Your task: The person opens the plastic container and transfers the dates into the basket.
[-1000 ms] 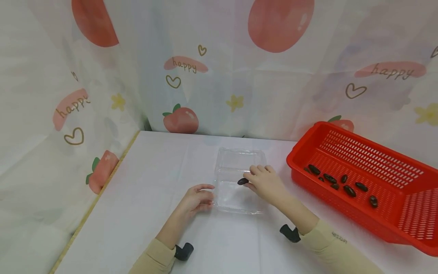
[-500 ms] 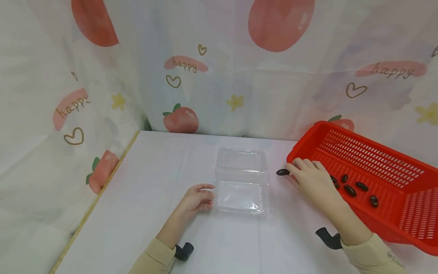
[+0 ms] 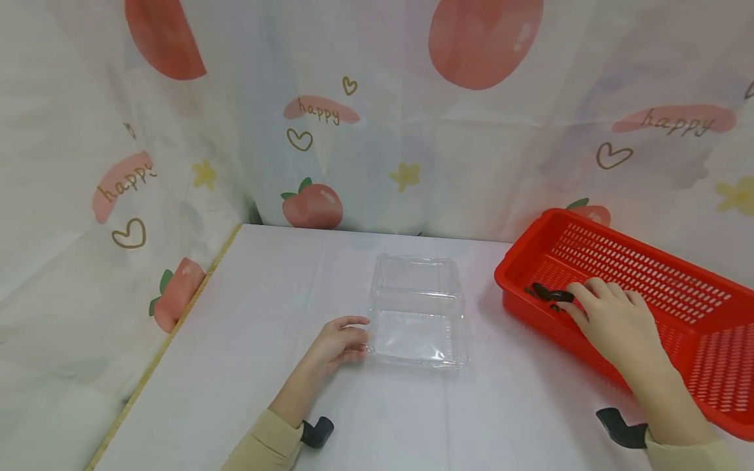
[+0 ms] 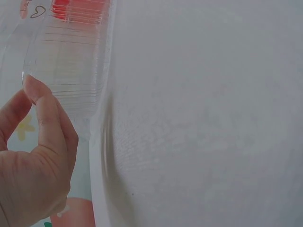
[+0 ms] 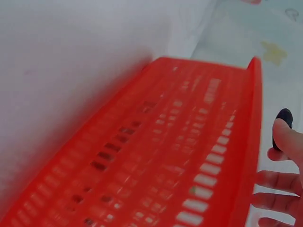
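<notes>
A clear plastic clamshell box [image 3: 412,333] stands open on the white table, its lid laid back away from me. My left hand [image 3: 338,343] is at the box's left edge; in the left wrist view its thumb and finger pinch the clear rim [image 4: 27,71]. My right hand [image 3: 618,320] is over the red basket [image 3: 624,386], pinching a dark, glossy oval fruit [image 3: 563,296], like a black date, between thumb and fingers. Another dark oval fruit [image 3: 539,291] lies in the basket beside it. My right hand hides most of the other fruits.
The long slotted red basket fills the right side of the table. Behind the table hangs a printed cloth [image 3: 365,163], and a second one lines the left side. A yellowish strip [image 3: 171,333] runs along the table's left edge.
My right hand has moved right, from over the clear box to over the red basket, with the dark fruit in its fingers. My left hand stays at the box's edge.
</notes>
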`<act>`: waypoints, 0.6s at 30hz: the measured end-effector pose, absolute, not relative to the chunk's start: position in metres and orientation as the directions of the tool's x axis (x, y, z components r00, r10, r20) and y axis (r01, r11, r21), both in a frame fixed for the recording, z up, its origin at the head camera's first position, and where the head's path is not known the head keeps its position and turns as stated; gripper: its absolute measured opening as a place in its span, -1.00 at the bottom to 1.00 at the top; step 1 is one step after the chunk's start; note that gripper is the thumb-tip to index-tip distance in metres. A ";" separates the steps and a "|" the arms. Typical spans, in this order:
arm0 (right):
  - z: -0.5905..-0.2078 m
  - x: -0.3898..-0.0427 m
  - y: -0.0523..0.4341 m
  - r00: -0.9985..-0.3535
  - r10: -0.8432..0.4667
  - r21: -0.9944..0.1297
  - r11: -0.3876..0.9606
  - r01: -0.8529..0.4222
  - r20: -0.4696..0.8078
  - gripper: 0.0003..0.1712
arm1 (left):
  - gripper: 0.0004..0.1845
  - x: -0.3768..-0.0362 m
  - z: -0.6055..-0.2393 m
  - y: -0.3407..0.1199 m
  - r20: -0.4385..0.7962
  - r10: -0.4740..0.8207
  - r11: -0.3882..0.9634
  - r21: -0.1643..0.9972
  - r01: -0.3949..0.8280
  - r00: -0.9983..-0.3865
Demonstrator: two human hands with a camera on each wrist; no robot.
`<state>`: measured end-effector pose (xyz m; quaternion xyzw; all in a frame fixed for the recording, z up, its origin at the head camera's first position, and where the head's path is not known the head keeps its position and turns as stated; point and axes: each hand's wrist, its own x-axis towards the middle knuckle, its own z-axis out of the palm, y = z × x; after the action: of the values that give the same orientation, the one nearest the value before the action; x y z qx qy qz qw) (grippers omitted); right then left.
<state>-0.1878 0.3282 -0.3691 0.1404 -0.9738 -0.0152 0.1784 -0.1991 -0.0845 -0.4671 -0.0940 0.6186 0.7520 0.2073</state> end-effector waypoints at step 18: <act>-0.401 -0.190 0.411 -0.989 -0.048 0.106 0.994 -0.033 0.139 -0.54 | -0.59 -0.198 -0.466 -0.084 -0.390 0.195 -0.140 0.897 -0.419 -0.900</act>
<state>-0.1898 0.4107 -0.4009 0.0205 -0.9959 -0.0518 0.0709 -0.1984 -0.0839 -0.4655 -0.0902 0.6230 0.7496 0.2047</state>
